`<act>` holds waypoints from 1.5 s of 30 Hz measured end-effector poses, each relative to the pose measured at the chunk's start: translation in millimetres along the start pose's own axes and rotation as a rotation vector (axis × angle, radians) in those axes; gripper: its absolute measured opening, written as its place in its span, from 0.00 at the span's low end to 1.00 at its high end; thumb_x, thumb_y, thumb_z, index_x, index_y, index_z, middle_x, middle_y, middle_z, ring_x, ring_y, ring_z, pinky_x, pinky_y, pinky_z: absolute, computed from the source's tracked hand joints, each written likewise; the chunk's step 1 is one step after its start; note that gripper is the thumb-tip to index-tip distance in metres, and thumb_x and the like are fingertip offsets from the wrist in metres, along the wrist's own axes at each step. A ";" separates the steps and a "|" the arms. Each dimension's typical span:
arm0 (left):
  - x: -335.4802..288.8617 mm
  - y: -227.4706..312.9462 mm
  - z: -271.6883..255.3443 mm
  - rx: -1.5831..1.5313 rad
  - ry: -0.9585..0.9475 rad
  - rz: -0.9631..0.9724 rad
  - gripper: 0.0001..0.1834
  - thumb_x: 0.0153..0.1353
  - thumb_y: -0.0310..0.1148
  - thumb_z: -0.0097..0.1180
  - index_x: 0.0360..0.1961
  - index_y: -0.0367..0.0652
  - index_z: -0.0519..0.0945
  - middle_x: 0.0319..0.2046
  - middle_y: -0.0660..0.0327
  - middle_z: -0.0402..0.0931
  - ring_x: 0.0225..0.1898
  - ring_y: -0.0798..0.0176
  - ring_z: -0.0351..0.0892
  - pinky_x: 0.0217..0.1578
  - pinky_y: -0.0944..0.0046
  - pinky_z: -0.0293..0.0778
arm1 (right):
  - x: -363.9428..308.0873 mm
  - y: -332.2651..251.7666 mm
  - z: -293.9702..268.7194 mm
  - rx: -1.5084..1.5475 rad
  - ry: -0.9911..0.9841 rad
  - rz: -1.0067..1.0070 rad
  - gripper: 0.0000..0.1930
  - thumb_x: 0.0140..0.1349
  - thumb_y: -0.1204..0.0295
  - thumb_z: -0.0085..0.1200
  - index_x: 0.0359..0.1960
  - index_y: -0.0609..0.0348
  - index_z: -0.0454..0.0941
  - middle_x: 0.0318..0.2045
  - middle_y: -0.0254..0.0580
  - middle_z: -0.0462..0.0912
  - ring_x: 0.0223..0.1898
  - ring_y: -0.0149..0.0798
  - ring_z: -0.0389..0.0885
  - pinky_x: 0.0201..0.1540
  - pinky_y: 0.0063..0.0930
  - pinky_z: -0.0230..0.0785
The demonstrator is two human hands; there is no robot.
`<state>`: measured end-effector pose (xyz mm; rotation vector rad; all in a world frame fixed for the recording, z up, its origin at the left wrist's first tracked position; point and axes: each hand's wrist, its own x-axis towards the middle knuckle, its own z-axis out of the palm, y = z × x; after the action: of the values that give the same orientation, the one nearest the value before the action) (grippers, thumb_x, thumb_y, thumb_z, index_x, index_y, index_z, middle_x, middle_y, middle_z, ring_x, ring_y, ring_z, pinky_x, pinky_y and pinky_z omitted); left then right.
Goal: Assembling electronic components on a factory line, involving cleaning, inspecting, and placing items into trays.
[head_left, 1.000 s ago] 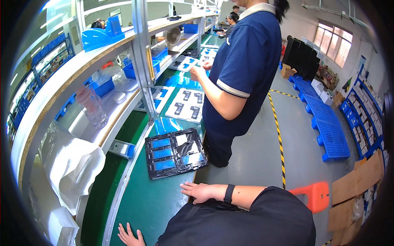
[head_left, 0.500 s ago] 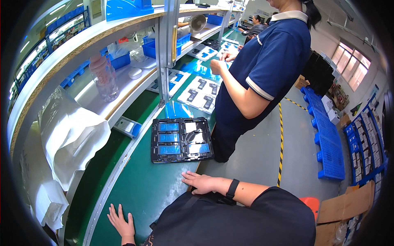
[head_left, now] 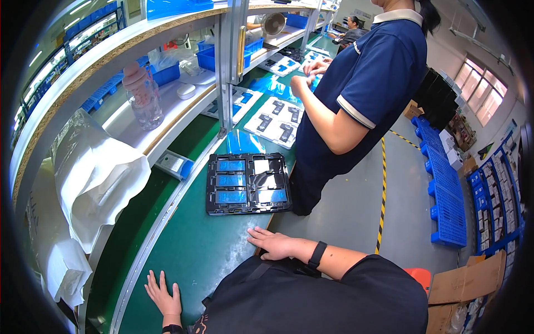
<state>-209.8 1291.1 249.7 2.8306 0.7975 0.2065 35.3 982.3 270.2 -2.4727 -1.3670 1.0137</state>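
My left hand [head_left: 163,295] lies flat on the green bench top [head_left: 206,245], its fingers spread and nothing in it. My right hand [head_left: 268,243] rests palm down near the bench's right edge, fingers stretched out, also holding nothing. Just beyond it is a black plastic tray [head_left: 249,210] with two columns of compartments. Flat blue-faced rectangular pieces [head_left: 231,181] sit in its left column; the right column looks shiny with glare. Neither hand touches the tray. A sheet of blue film [head_left: 245,142] lies behind it.
A co-worker in a navy shirt [head_left: 378,72] stands at the bench's right side, hands raised together. White trays with dark parts [head_left: 273,121] lie farther along. On the left, a shelf holds a bottle [head_left: 142,100]; white sheeting [head_left: 100,178] hangs beside it. Blue pallets [head_left: 445,195] stand right.
The view has shifted slightly, so the tray and shelf sit a little differently in the picture. My hands keep their places on the bench. The co-worker's hands have moved a little.
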 end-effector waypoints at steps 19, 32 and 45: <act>0.0 0.8 -1.8 0.000 -0.025 -0.012 0.30 0.50 0.36 0.53 0.58 0.47 0.66 0.65 0.54 0.49 0.66 0.50 0.45 0.65 0.47 0.37 | -2.6 -3.4 -4.3 0.009 -0.020 0.016 0.39 0.55 0.66 0.54 0.66 0.54 0.47 0.69 0.42 0.38 0.69 0.44 0.36 0.60 0.37 0.59; -0.4 3.1 -8.0 0.091 0.053 0.151 0.27 0.60 0.45 0.48 0.59 0.47 0.66 0.62 0.49 0.55 0.63 0.46 0.53 0.61 0.43 0.46 | -5.5 -5.9 -5.6 0.059 -0.003 0.047 0.39 0.53 0.68 0.56 0.65 0.54 0.49 0.69 0.40 0.36 0.70 0.43 0.35 0.58 0.44 0.61; -2.1 8.0 -14.4 0.168 0.097 0.161 0.27 0.61 0.48 0.47 0.58 0.47 0.67 0.60 0.48 0.59 0.60 0.45 0.59 0.57 0.43 0.54 | -2.5 -5.2 -3.0 0.061 0.012 0.020 0.39 0.53 0.68 0.56 0.65 0.53 0.49 0.69 0.39 0.37 0.70 0.42 0.35 0.58 0.51 0.59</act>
<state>-210.2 1285.4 265.3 3.0664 0.6318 0.3162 32.6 983.9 275.9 -2.4488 -1.2909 1.0274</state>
